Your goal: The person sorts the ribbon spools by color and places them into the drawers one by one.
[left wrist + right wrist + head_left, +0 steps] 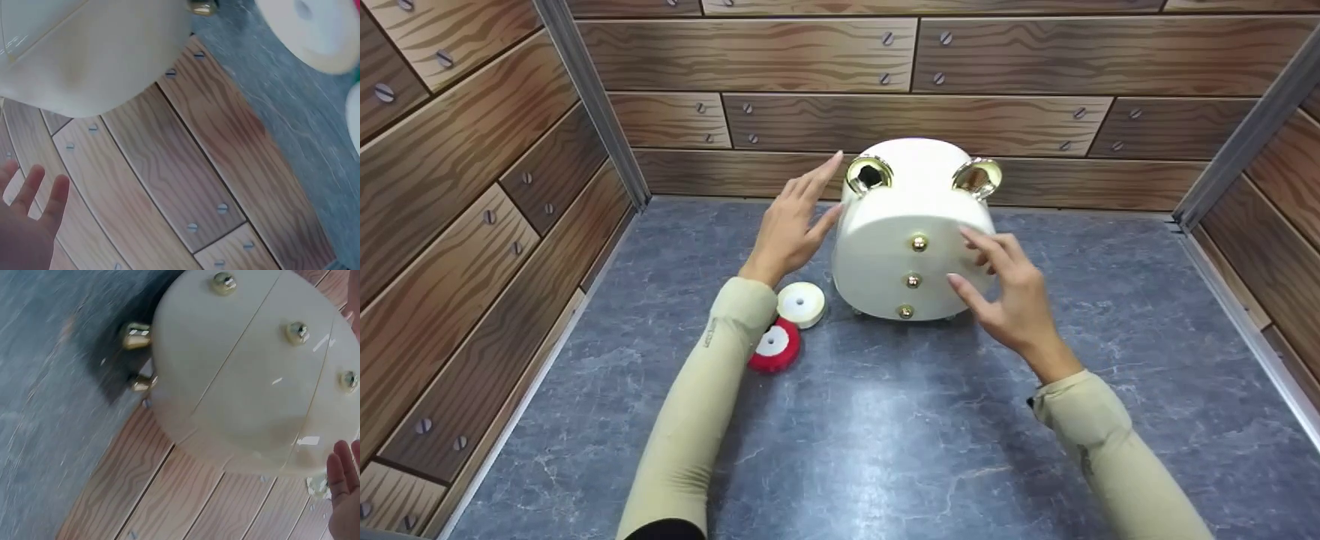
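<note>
A rounded white chest of drawers (877, 262) stands upright on short gold feet, with two gold ear-like rings on top. Three gold knobs run down its front, and drawer seams show between them in the right wrist view. My left hand (791, 225) is raised beside the chest's left side, fingers extended and holding nothing. In front of the right part of the face is my right hand (1012, 292), its fingers spread and slightly bent, with nothing in them. Whether either hand touches the chest I cannot tell.
Left of the chest, a cream ribbon spool (801, 305) and a red ribbon spool (775, 346) lie flat beside my left forearm, which partly covers the red one. Wood-patterned walls (825, 56) enclose the grey marbled floor (870, 450) at the back and both sides.
</note>
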{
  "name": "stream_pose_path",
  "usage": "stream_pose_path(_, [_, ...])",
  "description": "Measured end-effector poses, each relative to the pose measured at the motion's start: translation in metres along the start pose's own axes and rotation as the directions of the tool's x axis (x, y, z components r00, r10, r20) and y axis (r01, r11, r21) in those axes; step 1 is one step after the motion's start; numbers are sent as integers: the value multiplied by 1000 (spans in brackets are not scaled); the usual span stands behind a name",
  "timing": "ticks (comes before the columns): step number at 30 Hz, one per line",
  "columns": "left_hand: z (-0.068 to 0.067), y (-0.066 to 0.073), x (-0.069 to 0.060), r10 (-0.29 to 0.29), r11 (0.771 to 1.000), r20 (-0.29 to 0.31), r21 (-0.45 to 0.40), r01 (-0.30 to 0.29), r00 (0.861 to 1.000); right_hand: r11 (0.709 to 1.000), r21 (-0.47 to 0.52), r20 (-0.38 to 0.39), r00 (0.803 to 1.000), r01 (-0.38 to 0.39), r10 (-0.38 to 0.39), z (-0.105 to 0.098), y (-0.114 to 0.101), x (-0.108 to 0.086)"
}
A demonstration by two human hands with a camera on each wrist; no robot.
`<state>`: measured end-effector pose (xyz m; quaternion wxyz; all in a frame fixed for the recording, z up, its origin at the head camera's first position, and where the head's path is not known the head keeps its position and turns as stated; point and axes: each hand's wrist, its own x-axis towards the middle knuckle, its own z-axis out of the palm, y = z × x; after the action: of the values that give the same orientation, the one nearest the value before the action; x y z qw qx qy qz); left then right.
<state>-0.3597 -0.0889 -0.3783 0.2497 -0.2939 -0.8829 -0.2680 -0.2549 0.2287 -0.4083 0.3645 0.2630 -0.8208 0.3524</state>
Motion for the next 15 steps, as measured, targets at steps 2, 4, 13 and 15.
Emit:
stream_pose_path(2, [2,2,5,-1,1000,3,-28,1,1000,1000,22,16,1000,-6,5,4,-3,2])
stream_pose_path(4, [3,5,9,-1,999,6,-48,2,1000,999,34,24,1000,-9,8,7,-6,5])
stream_pose_path(13, [10,14,24,0,988,-18,-156,-3,1000,998,59,14,1000,-18,17,23,-8,12])
stream_pose_path(15, [12,15,25,-9,983,-25,-184,4,1000,997,70,14,999,-31,30,27,-8,14])
